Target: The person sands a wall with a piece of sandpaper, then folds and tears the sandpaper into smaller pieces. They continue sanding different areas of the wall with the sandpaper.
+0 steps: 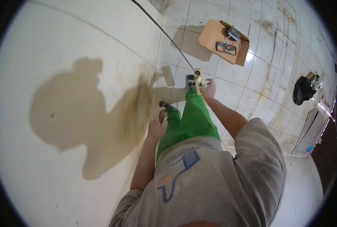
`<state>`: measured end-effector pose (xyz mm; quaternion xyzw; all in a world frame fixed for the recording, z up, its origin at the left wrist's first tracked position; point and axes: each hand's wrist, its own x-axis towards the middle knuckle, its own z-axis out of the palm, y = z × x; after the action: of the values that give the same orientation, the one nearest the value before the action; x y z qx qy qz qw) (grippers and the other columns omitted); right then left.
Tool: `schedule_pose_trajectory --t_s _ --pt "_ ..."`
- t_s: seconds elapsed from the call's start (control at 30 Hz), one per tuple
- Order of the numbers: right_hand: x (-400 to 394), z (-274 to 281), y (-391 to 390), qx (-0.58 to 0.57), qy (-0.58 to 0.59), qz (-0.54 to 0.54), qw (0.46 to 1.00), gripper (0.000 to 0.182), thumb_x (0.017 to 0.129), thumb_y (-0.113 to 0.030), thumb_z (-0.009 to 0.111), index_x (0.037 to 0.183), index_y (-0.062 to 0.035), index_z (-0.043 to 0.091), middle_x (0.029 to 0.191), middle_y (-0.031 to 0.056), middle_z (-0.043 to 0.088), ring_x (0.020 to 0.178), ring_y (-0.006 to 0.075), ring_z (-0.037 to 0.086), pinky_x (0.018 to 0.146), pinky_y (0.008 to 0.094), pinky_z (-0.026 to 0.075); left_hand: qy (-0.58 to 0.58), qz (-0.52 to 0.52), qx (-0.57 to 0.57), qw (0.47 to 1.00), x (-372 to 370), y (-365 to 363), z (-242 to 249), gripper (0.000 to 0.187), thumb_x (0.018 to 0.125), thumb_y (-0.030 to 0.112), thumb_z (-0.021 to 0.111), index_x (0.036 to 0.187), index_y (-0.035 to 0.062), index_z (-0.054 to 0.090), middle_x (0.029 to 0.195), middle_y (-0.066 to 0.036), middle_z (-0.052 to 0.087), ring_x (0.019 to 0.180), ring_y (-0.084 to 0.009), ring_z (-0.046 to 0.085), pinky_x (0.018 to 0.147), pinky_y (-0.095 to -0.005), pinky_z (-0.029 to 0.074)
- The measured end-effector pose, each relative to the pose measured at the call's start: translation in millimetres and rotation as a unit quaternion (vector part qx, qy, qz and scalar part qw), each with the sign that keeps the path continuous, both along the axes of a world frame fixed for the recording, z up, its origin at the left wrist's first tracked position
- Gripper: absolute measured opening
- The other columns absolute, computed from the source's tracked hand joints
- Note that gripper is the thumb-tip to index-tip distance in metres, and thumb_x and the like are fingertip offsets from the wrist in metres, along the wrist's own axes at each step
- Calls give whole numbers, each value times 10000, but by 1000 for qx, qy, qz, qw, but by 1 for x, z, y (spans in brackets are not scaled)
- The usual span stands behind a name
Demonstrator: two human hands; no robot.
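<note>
My left hand (158, 123) hangs beside my left leg, close to the white wall, with its fingers apart and nothing visible in them. On the other side, my right hand (210, 88) is just right of a beige power strip (199, 86), its fingers loosely spread and partly blurred. The strip hangs upright in front of my right foot, and a black cable (164, 32) runs from its top to the upper left. Something pale is at the strip's upper sockets. Whether my right hand touches the strip I cannot tell.
An open cardboard box (214, 34) on the tiled floor (229, 87) holds a phone (226, 48) and a dark device. A black bag (303, 90) lies farther right. The white wall (111, 45) stands at the left with my shadow on it.
</note>
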<state>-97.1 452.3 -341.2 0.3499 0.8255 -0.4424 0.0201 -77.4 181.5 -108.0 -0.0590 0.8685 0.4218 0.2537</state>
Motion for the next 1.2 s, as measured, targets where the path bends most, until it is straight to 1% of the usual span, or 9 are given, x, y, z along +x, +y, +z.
schedule_pose_trajectory --t_s 0.1,0.17,0.27,0.33,0.43,0.63,0.77,0.97,1.2 --pt "15 72 -66 -206 -55 145 966 194 803 -109 705 989 -60 681 852 101 674 778 184 638 702 351 516 70 17 53 996 -1 -7 54 457 871 -49 556 1314 54 512 1079 -88 606 983 -186 612 856 -328 506" --pt "14 103 -102 -401 -20 308 863 363 756 -97 734 1105 -39 651 928 77 680 861 170 629 783 331 517 91 74 130 985 10 -15 76 444 896 -42 546 1330 33 493 1110 -100 610 994 -185 621 859 -317 511" --pt "-18 217 -144 -368 113 559 735 767 689 -153 779 1393 -78 485 1122 133 643 1011 196 603 882 348 503 153 173 226 946 17 -34 92 446 936 -45 496 1375 4 434 1135 -116 608 957 -167 633 844 -297 518" --pt "-24 302 -167 -416 154 573 689 979 648 -200 804 1505 -116 338 1248 173 580 1076 243 591 937 386 491 194 193 289 917 29 -58 109 459 938 -64 470 1388 7 414 1139 -131 612 941 -174 641 828 -305 525" --pt "-29 368 -183 -345 222 659 630 1006 640 -217 809 1510 -116 314 1330 193 513 1115 306 586 960 412 489 259 232 306 886 50 -80 148 489 938 -88 454 1412 17 393 1142 -152 619 930 -187 649 812 -322 536" --pt "10 428 -214 -259 257 679 637 959 652 -247 832 1478 -89 372 1411 191 421 1263 395 499 1048 454 450 228 320 394 831 95 -115 189 568 935 -61 532 1466 63 374 1145 -140 632 926 -204 656 832 -340 544" --pt "27 445 -226 -218 331 685 612 952 655 -276 842 1470 -86 388 1361 165 457 1215 322 500 971 431 450 128 362 429 817 119 -132 217 565 939 -1 596 1463 77 399 1138 -104 636 974 -200 650 850 -338 544" --pt "66 484 -240 -290 291 672 616 946 646 -265 848 1454 -72 396 1277 109 468 1179 227 454 929 358 377 97 175 615 763 142 -175 174 675 867 353 768 1383 47 460 998 -53 597 864 -176 609 712 -338 541" --pt "100 485 -270 -335 310 657 600 908 673 -204 782 1467 -57 368 1204 62 487 1057 174 447 925 343 351 133 122 698 692 158 -180 184 427 886 373 756 1107 49 587 990 -39 603 889 -121 585 738 -298 519"
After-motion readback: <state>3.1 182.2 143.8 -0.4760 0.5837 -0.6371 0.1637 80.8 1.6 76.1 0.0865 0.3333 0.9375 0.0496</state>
